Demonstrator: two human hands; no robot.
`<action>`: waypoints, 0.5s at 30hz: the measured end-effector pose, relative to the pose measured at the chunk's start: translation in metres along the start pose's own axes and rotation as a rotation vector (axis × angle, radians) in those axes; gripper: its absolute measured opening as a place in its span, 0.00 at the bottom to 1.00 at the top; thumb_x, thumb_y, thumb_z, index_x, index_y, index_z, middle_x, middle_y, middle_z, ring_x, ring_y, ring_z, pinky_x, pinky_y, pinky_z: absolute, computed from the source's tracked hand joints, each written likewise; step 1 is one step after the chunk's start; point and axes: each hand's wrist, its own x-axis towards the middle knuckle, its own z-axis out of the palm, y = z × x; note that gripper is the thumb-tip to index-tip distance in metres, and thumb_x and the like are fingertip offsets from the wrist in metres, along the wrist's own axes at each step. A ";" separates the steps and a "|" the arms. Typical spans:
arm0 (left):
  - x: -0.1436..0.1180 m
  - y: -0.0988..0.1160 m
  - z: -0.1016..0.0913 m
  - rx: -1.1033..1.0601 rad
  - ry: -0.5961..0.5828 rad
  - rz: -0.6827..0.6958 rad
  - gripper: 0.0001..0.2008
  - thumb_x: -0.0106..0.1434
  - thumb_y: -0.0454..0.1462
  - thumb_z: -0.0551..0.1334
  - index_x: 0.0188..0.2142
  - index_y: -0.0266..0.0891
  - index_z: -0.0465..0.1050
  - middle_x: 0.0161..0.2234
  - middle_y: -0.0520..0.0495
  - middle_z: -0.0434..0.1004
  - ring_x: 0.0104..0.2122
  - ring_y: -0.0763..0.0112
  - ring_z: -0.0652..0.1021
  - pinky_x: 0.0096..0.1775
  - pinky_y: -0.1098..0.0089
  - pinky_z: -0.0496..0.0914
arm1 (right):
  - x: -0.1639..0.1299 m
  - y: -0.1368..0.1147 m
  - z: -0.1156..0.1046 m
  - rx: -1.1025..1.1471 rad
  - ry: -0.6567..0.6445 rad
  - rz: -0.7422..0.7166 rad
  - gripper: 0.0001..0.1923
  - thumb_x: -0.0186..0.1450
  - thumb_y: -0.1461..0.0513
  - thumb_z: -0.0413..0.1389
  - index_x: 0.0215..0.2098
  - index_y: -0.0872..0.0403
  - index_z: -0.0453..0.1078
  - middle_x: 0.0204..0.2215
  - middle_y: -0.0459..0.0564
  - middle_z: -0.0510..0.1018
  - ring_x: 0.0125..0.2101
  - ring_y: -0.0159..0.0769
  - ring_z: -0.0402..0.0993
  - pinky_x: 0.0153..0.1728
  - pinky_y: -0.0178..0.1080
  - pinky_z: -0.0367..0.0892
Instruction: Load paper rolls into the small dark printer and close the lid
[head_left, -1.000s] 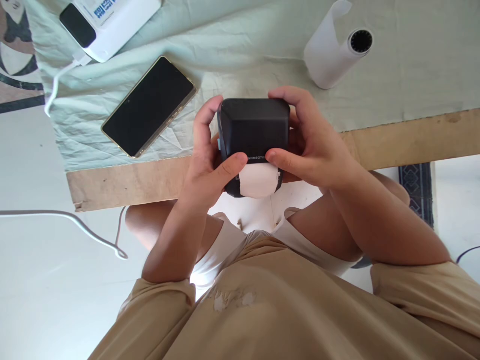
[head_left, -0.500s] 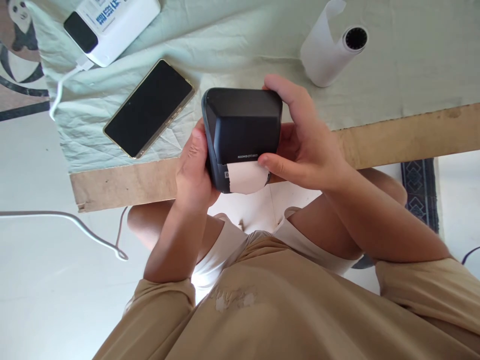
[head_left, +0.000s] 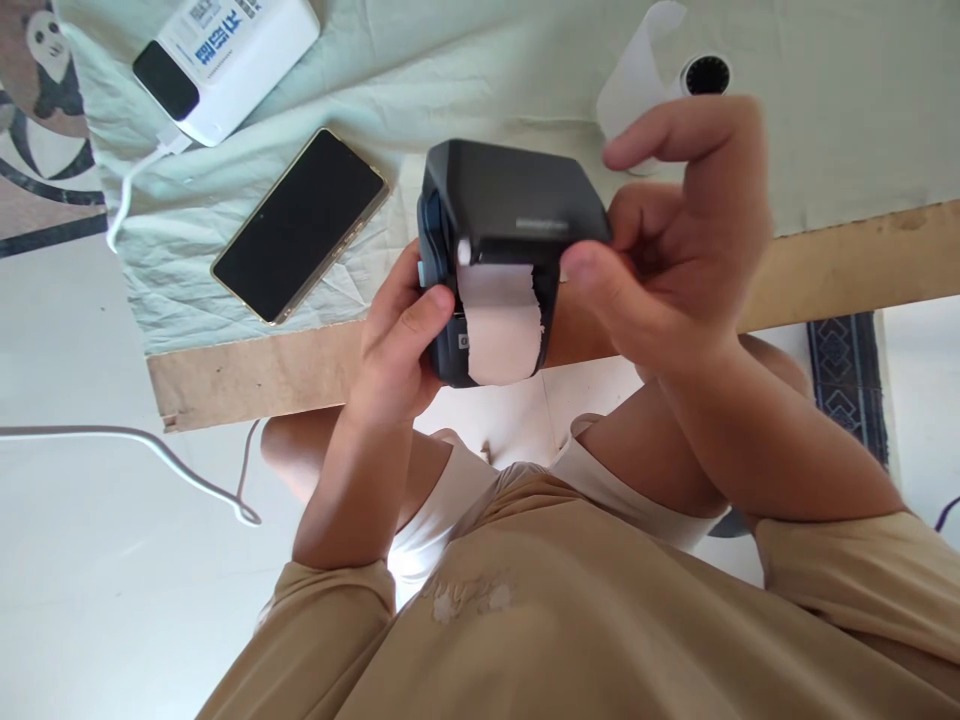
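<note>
A small black label printer (head_left: pixel 510 215) is held up over the near edge of the table (head_left: pixel 255 370), just above the lap. It is gripped from the left side by the left hand (head_left: pixel 397 345), whose thumb is pressed against the front corner beside the paper slot while the fingers are wrapped behind the casing. A strip of white paper (head_left: pixel 501 325) is seen hanging out of the slot, its lower edge ragged and curled over the printer's front.

The right hand (head_left: pixel 675 255) is raised at the printer's right side: thumb tip set against the right edge of the lid, forefinger lifted and crooked above it, fingers loose and spread (nothing is closed in this hand, as far as can be seen).

Behind the printer, a roll of white paper (head_left: pixel 637 80) is lying on the pale green cloth (head_left: pixel 480 80), partly hidden by the raised forefinger. To the left, a dark-screened phone (head_left: pixel 300 225) is laid flat on the cloth, and beyond it a white power bank (head_left: pixel 225 55) with a white cable (head_left: pixel 135 180) plugged in.
</note>
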 end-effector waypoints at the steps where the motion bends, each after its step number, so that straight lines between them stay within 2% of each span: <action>1: -0.001 0.000 -0.001 0.020 0.001 0.004 0.17 0.74 0.51 0.65 0.52 0.46 0.85 0.50 0.45 0.89 0.74 0.48 0.75 0.70 0.49 0.78 | 0.000 -0.003 0.002 0.030 0.064 -0.007 0.14 0.74 0.50 0.65 0.48 0.45 0.68 0.45 0.42 0.73 0.22 0.22 0.57 0.24 0.40 0.57; 4: -0.002 -0.002 -0.003 0.052 0.030 0.024 0.16 0.74 0.51 0.65 0.50 0.46 0.86 0.49 0.45 0.90 0.73 0.48 0.76 0.70 0.50 0.78 | 0.004 -0.011 0.010 0.116 0.231 -0.011 0.13 0.78 0.54 0.59 0.39 0.47 0.60 0.41 0.43 0.71 0.26 0.27 0.69 0.22 0.39 0.59; 6: -0.002 -0.003 -0.003 0.075 0.043 0.040 0.17 0.74 0.51 0.65 0.50 0.46 0.87 0.50 0.46 0.90 0.72 0.48 0.77 0.70 0.51 0.77 | 0.007 -0.013 0.013 0.082 0.261 -0.033 0.14 0.77 0.57 0.57 0.36 0.47 0.58 0.37 0.45 0.72 0.31 0.33 0.75 0.23 0.39 0.62; 9: -0.003 -0.003 -0.003 0.094 0.025 0.038 0.20 0.74 0.52 0.65 0.55 0.46 0.86 0.54 0.44 0.89 0.71 0.46 0.78 0.66 0.52 0.81 | 0.010 -0.013 0.009 -0.210 0.041 -0.120 0.08 0.73 0.61 0.57 0.35 0.47 0.66 0.34 0.44 0.79 0.28 0.33 0.72 0.27 0.42 0.64; 11: -0.004 -0.003 -0.004 0.098 0.004 0.038 0.20 0.75 0.53 0.65 0.56 0.46 0.86 0.55 0.44 0.88 0.67 0.46 0.81 0.58 0.54 0.84 | 0.011 -0.012 0.004 -0.403 -0.155 -0.134 0.02 0.70 0.62 0.58 0.38 0.48 0.72 0.35 0.44 0.83 0.28 0.34 0.71 0.29 0.42 0.61; 13: -0.005 -0.003 -0.006 0.122 -0.024 0.033 0.21 0.76 0.53 0.64 0.58 0.47 0.85 0.53 0.44 0.89 0.61 0.49 0.85 0.50 0.58 0.85 | 0.011 -0.011 0.000 -0.479 -0.302 -0.074 0.04 0.69 0.60 0.60 0.42 0.47 0.76 0.37 0.44 0.85 0.31 0.37 0.73 0.29 0.42 0.59; 15: -0.006 -0.004 -0.010 0.152 -0.063 0.035 0.22 0.76 0.52 0.63 0.61 0.48 0.84 0.51 0.45 0.88 0.54 0.53 0.87 0.47 0.60 0.84 | 0.013 -0.010 -0.004 -0.457 -0.417 -0.009 0.07 0.69 0.57 0.63 0.46 0.44 0.77 0.38 0.45 0.85 0.32 0.39 0.74 0.28 0.41 0.59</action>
